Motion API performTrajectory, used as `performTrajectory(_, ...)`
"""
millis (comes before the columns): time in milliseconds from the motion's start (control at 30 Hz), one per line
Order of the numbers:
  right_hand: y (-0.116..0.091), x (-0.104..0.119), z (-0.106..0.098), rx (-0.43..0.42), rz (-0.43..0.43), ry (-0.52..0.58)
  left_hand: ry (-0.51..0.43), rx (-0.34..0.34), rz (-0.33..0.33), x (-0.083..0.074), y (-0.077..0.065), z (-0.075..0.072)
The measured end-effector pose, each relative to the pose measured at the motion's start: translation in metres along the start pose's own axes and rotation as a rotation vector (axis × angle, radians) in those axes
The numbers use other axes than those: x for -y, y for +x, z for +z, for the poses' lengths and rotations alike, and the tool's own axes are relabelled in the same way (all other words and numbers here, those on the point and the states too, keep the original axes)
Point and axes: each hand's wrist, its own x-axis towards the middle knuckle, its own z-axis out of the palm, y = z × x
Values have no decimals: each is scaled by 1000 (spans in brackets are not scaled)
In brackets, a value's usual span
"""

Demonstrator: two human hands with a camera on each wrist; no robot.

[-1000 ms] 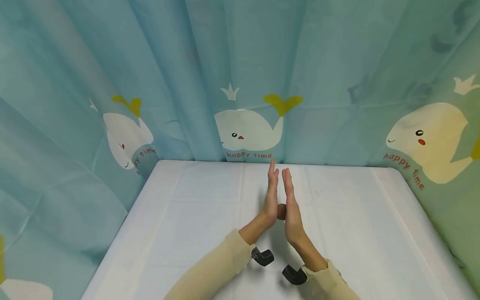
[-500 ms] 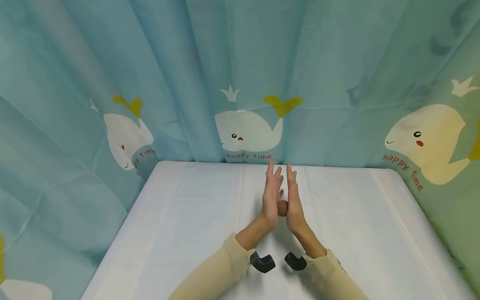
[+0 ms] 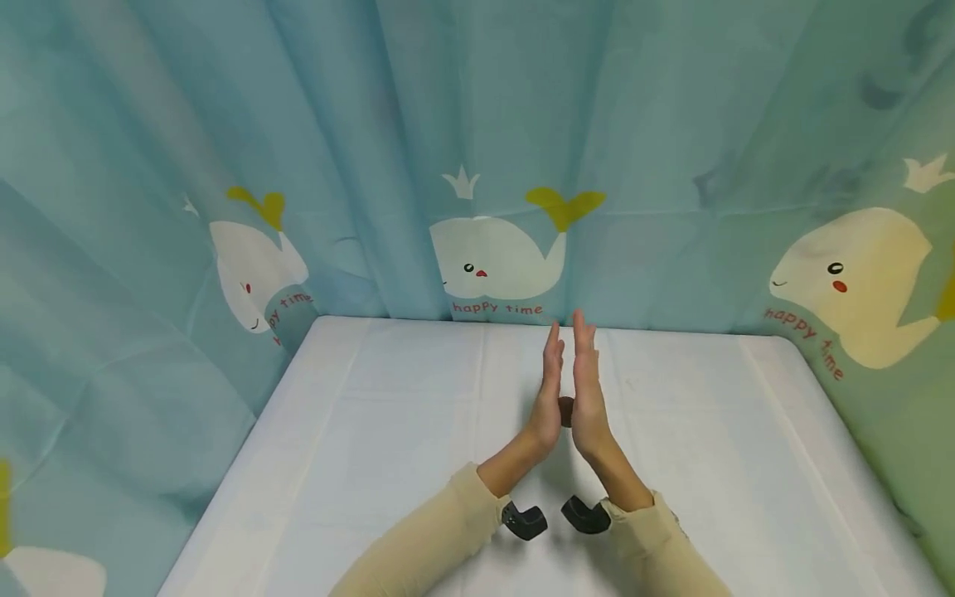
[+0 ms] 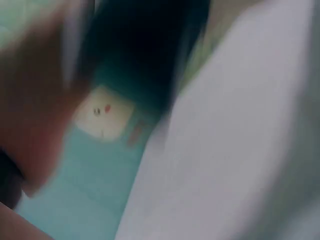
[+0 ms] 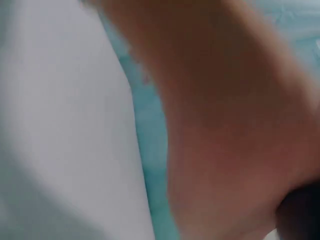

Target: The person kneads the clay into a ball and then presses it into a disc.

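Observation:
A small round brown ball (image 3: 565, 411), perhaps of clay, sits between my two palms in the head view and is partly covered by them. My left hand (image 3: 548, 402) lies flat against its left side, fingers straight and pointing away from me. On the other side my right hand (image 3: 589, 398) presses its palm to the ball, its fingers straight too and reaching slightly farther forward. The fingertips of both hands stay apart. Both wrist views are blurred; part of a hand fills much of the right wrist view, and the ball cannot be made out in either.
A white-covered table (image 3: 403, 431) lies under the hands. Around its back and sides hangs a blue-green curtain (image 3: 671, 274) printed with whales. Black wrist devices (image 3: 525, 522) stick out from both beige sleeves (image 3: 429, 531).
My right hand has slid forward and the left has drawn back slightly since half a second ago. Both hands and the ball have shifted a little to the right.

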Motion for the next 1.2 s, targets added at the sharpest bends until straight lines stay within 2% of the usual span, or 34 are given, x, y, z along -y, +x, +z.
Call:
performTrajectory(67, 5, -8, -5, -25, 0, -51, -36, 20, -18, -6, -5, 4)
performTrajectory(133, 6, -18, -7, -30, 26, -37, -60, 26, -3, -15, -7, 6)
performTrajectory(233, -4, -30, -2, -5, 77, 56, -58, 13, 78, -26, -2, 4)
performTrajectory(333, -20, -28, 9, 21, 116, 169, -11, 8, 139, -26, 6, -2)
performTrajectory(433, -27, -12, 14, 17, 101, 227, 11, -15, 103, -16, 12, -7)
performTrajectory(533, -22, 2, 12, -1, 48, 183, 9, -10, 23, -4, 8, -6)
performTrajectory(600, -13, 2, 5, -33, 31, 124, -13, 20, -1, 0, 2, -1)
performTrajectory(733, 3, -18, -8, -102, 61, 66, -98, 77, 2, -9, -7, 6)
performTrajectory(867, -6, -32, -2, -88, 136, 84, -158, 27, -18, -21, 0, 2)
performTrajectory(967, -23, -24, 11, -60, 161, 113, -92, -15, -15, -18, 9, -5)
performTrajectory(1067, -33, -9, 20, -41, 124, 131, -5, -38, 8, -7, 13, -10)
performTrajectory(1200, -25, 6, 14, -36, 84, 120, 10, 3, 1, 5, 8, -7)
